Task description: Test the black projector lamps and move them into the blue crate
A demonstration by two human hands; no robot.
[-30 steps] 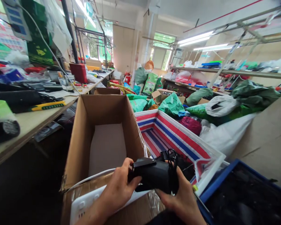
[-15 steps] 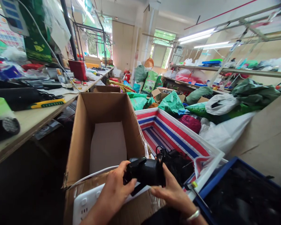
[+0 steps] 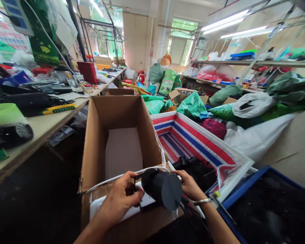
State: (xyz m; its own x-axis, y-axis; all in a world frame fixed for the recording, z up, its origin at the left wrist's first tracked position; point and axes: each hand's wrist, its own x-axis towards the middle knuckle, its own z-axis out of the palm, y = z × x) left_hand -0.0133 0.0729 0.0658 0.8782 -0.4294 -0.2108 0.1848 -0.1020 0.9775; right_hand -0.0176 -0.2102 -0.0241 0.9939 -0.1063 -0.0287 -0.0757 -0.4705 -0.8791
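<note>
In the head view, the curled left hand [image 3: 118,200] and the right hand [image 3: 189,184] are gripping a matte black plastic cylinder [image 3: 162,189] between them, just above the near flap of an open brown cardboard box [image 3: 117,115], whose open interior is lying ahead, while a red, white and blue striped bin [image 3: 193,135] is pressing close on the right.

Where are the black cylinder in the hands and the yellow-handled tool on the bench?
black cylinder [image 3: 162,189], head view, on its curved side
yellow-handled tool [image 3: 59,108], head view, on its yellow handle
</note>
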